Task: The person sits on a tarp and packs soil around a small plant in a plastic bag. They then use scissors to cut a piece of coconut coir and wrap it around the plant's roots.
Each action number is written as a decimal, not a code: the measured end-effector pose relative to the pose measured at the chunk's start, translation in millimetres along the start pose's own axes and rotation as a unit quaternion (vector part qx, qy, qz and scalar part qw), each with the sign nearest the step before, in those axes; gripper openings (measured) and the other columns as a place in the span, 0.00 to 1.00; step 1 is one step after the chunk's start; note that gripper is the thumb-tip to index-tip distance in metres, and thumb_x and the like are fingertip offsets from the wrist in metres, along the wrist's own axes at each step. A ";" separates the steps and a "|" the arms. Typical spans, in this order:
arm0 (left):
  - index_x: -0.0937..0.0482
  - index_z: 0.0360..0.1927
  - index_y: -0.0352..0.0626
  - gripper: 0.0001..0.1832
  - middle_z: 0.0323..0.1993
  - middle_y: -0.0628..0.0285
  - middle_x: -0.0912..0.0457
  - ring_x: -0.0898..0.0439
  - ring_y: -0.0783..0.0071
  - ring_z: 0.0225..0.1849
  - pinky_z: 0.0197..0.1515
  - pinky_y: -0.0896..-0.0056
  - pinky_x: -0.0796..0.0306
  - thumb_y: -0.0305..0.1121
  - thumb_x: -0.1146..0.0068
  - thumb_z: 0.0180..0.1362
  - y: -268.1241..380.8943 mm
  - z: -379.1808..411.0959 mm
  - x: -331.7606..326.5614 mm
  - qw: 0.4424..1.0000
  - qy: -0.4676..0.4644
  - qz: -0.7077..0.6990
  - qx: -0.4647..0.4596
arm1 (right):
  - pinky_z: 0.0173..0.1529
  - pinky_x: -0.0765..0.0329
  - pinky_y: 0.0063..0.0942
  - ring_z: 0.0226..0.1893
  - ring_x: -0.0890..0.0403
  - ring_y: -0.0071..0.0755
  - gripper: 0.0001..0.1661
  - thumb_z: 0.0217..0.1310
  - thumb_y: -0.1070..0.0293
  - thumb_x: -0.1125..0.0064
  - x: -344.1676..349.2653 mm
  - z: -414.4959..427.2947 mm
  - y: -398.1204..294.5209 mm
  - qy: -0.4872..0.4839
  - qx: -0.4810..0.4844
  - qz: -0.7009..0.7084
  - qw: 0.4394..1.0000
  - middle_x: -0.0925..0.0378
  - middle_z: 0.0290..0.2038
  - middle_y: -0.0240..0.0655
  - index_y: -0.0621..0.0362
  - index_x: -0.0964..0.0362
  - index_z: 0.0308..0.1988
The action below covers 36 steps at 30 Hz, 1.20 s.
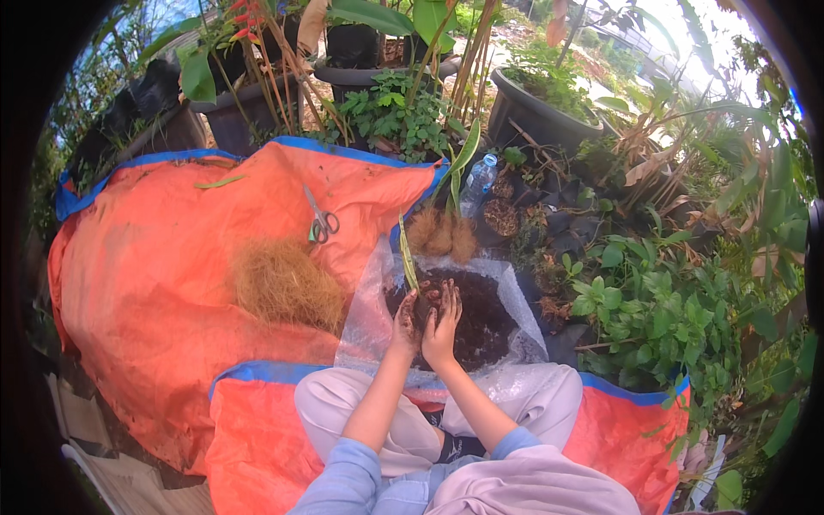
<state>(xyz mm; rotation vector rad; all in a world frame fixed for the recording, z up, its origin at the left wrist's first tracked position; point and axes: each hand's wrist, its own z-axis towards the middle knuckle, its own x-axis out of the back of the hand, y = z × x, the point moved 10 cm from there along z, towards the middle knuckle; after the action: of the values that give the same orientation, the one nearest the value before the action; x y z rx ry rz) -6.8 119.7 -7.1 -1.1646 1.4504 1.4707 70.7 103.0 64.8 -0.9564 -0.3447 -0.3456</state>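
Note:
My left hand [404,323] and my right hand [443,325], both smeared with soil, cup a dark clump of soil [423,304] from its two sides. A variegated snake plant leaf [407,254] stands up from the clump, close to my left fingertips. Beneath my hands, loose dark soil [486,315] is heaped on a sheet of clear bubble wrap [364,344]. Just beyond it sit several fibre-wrapped balls [441,235], with snake plant leaves [460,170] rising from them. To the left lies a loose heap of brown coconut fibre [286,283].
Scissors [320,215] and a cut leaf piece [221,183] lie on the orange tarpaulin [148,270]. A clear plastic bottle [478,183] stands beyond the fibre balls. Large plant pots [544,112] line the back, and leafy plants [650,315] crowd the right side.

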 end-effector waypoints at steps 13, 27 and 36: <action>0.24 0.41 0.41 0.12 0.41 0.59 0.21 0.23 0.67 0.45 0.52 0.70 0.31 0.37 0.52 0.62 -12.5 -1.2 6.2 0.999 -0.025 -0.003 0.043 | 0.67 0.57 0.43 0.65 0.52 0.53 0.29 0.66 0.64 0.67 1.4 -2.7 9.0 0.017 -0.038 0.002 0.999 0.50 0.65 0.49 0.65 0.53 0.63; 0.26 0.43 0.39 0.12 0.41 0.59 0.21 0.23 0.70 0.43 0.49 0.71 0.30 0.36 0.50 0.61 -17.9 -2.1 24.9 0.993 0.069 0.095 0.030 | 0.66 0.56 0.45 0.65 0.53 0.54 0.31 0.62 0.65 0.60 -1.9 -7.8 31.3 0.010 -0.081 0.004 0.997 0.52 0.65 0.50 0.62 0.52 0.63; 0.25 0.43 0.37 0.15 0.40 0.61 0.22 0.24 0.72 0.42 0.48 0.74 0.31 0.39 0.52 0.63 -14.3 -4.1 -13.9 0.989 0.047 0.126 0.067 | 0.67 0.56 0.44 0.67 0.55 0.49 0.35 0.60 0.67 0.54 1.0 -3.5 33.2 0.001 -0.082 0.169 0.982 0.58 0.67 0.46 0.59 0.54 0.65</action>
<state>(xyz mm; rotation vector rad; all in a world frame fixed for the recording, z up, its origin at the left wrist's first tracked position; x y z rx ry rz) 11.3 117.9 1.9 -1.0081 1.7863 1.4748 86.4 117.6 39.2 -1.1560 -0.1476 -0.0638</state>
